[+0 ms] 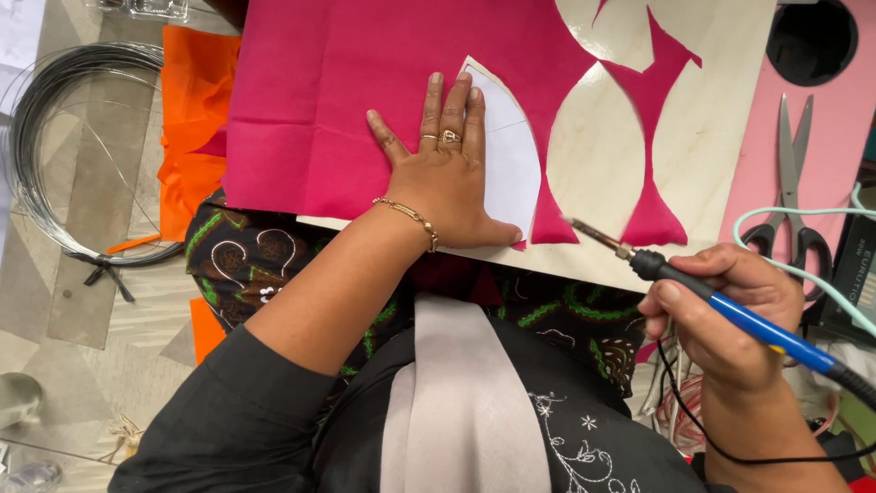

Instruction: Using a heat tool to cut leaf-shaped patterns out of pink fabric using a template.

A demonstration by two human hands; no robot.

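My left hand (444, 173) lies flat, fingers spread, on a white petal-shaped paper template (507, 160) that rests on magenta fabric (365, 82). The fabric covers a pale wooden board (721, 100) on my lap. Petal-shaped holes are cut out of the fabric at the right, leaving narrow magenta strips (652, 100). My right hand (730, 315) grips a blue-handled hot cutting tool (730, 310) with a cord. Its metal tip (589, 233) hovers over the board's near edge, just right of the template's lower point.
Scissors (792, 173) lie on a pink surface (821, 128) at the right, beside a dark round hole (812, 41). Orange fabric (196, 110) and a coil of dark wire (55, 137) sit at the left on the floor. A pale green cable (794, 215) curves by the scissors.
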